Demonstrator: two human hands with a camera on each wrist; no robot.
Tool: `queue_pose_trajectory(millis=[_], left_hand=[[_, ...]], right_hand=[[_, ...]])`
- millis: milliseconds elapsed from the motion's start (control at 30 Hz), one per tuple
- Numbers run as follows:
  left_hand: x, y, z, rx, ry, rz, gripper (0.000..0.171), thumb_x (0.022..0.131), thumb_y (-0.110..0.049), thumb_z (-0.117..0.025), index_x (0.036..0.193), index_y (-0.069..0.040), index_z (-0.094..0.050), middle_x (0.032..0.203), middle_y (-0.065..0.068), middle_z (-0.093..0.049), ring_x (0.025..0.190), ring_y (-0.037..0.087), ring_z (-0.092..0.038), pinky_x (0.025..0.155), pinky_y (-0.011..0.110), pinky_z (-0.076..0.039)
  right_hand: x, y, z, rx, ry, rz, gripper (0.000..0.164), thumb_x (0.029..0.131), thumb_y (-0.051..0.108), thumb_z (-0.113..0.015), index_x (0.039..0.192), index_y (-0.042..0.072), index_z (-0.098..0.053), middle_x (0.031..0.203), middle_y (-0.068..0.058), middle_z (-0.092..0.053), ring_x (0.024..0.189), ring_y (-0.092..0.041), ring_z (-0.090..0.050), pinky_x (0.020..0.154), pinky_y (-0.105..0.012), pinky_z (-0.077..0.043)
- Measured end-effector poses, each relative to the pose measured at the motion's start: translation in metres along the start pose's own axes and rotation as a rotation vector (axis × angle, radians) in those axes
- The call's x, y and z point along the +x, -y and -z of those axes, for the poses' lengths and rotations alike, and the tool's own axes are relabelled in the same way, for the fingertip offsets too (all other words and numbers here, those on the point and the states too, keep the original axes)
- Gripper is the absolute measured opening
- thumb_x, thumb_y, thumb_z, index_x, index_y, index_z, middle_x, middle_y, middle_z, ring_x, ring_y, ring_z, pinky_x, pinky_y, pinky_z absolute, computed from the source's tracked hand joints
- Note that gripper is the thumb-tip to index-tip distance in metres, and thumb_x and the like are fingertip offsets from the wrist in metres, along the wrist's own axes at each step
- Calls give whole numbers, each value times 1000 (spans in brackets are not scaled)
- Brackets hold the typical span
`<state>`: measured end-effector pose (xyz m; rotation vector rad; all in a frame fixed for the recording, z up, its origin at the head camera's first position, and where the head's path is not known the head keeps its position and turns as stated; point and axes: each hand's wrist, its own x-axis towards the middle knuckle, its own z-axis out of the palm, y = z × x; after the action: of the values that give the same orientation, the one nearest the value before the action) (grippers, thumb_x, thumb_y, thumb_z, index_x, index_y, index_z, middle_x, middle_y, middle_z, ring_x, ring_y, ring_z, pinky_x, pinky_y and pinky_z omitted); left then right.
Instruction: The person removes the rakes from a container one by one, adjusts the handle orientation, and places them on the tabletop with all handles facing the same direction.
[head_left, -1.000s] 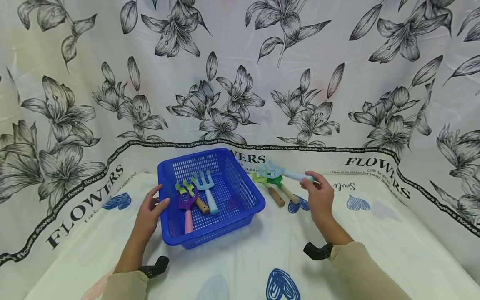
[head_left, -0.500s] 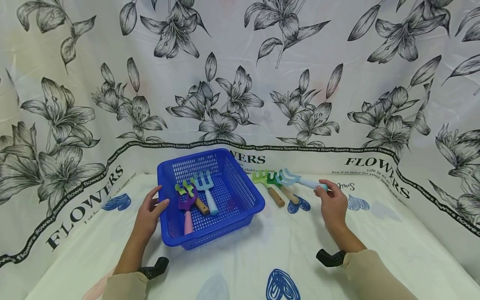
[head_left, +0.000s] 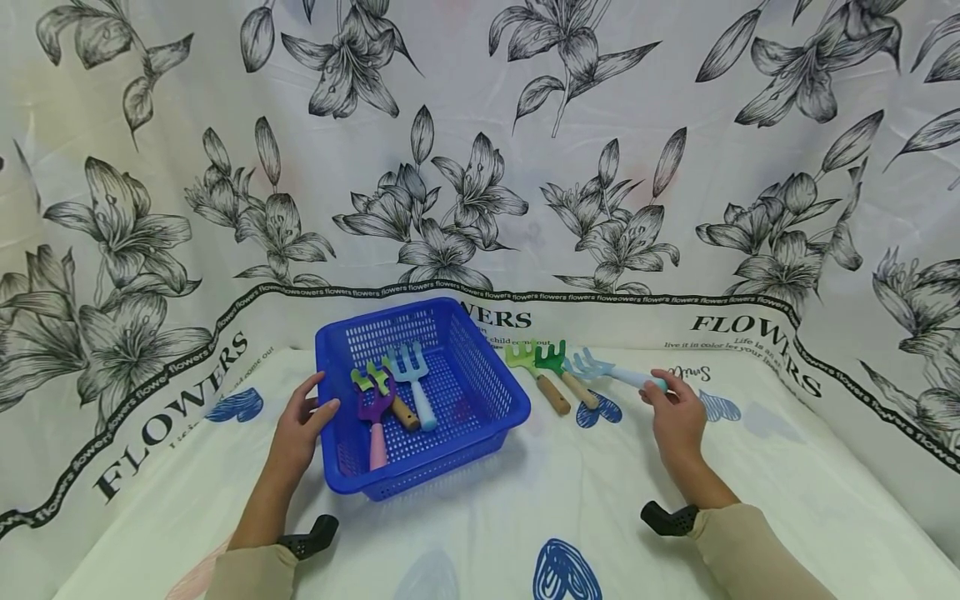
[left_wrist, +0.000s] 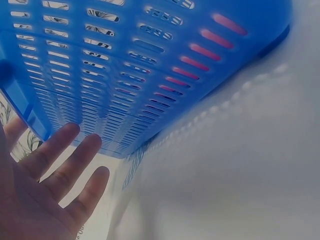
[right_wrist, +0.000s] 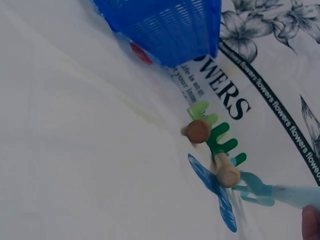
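The right hand [head_left: 678, 415] pinched the handle end of a light-blue fork [head_left: 619, 376], whose tines lay just beside the dark-green fork [head_left: 570, 380]; the left hand [head_left: 294, 435], fingers [left_wrist: 75, 162] straight, touched the rim of the blue basket [head_left: 450, 464], which held three more forks [head_left: 403, 411]

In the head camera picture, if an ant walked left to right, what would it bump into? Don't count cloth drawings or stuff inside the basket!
Left grip, blue basket, light-green rake, dark-green rake, light-blue rake, right grip.
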<state>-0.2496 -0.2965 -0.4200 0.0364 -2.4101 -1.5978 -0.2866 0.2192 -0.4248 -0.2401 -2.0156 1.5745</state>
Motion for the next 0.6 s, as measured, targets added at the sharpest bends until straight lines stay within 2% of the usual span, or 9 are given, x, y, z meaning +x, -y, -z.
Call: queue_pose_trajectory(millis=[133,233,367,600], left_hand=[[0,0,0,6,-3,-1,72,98,-47,-50,157,-29,-14,151,25,-31,134,48,-35,101,65,-31],[0,1,0,9,-4,-5,72,98,-46,-50,157,-28,-14,151,25,-31,134,48,-35,101,66,-31],[0,1,0,11,-5,-4,72,98,-46,-50,157,-28,-14,151,25,-31,134,48,-35,102,66,-31],[1,2,0,16,-7,-8,72,98,-46,-50,157,-28,-14,150,24,-32,134,47,-35,101,65,-32]], right_hand=[[4,-4,4,-106,-2,-30,30,97,17,-61,124,3,-65,112,-15,-64,76,4,-60,66,-9,-47],[6,-7,8,-203,13,-51,31,96,18,-63,123,4,-66,110,-16,-65,82,-7,-59,61,-12,-44],[9,-13,13,-299,79,-82,32,95,17,-63,124,3,-66,115,-18,-63,94,-23,-55,64,-18,-43],[9,-26,18,-408,210,-81,31,92,10,-64,120,-1,-66,118,-22,-64,102,-31,-56,77,-37,-43]])
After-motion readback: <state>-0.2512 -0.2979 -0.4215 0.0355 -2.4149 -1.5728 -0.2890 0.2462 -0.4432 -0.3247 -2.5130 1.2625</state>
